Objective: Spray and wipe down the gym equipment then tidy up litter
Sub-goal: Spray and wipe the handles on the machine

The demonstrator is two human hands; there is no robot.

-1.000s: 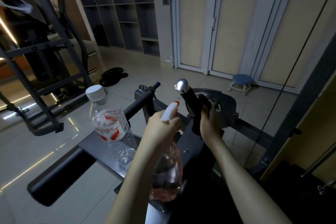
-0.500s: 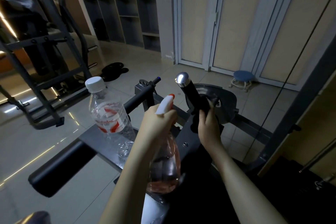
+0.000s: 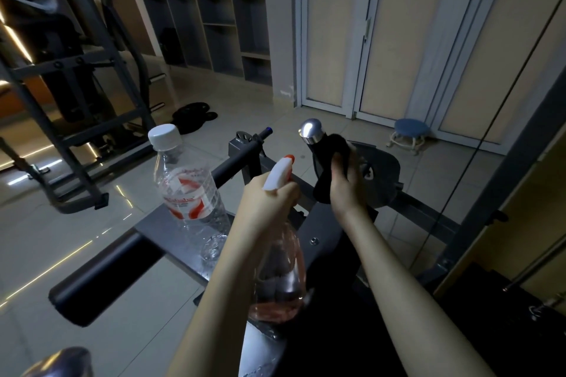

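Dim gym room, tiled floor (image 3: 92,223) glossy with streaks of reflected light. Across the middle and lower frame, a dark exercise machine (image 3: 324,232): flat metal plate, a fat black foam roller (image 3: 104,278) jutting toward lower left, a round plate at centre right. At upper left, a second steel frame machine (image 3: 61,76). Behind, open grey shelving (image 3: 214,9) at top centre and pale sliding doors (image 3: 382,30) at top right; a thin cable (image 3: 477,144) running down the right side.

Low blue stool (image 3: 410,131) by the doors; black weight plates (image 3: 194,113) flat on the floor left of centre.

Clear plastic water bottle (image 3: 186,187), white cap, standing tilted on the machine's plate at centre left; red-and-white label, its red lettering too blurred to read.

Spray bottle (image 3: 280,266) with pinkish liquid, white trigger head and orange nozzle tip, at centre; left hand (image 3: 269,202) wrapped around its neck, fingers closed on it, nozzle aimed toward the handle.

Upright black handle (image 3: 318,153) with a chrome cap, just right of centre. Right hand (image 3: 346,187) pressing a black cloth (image 3: 333,162) around it, fingers curled closed over the cloth, which hides most of the grip below the cap.
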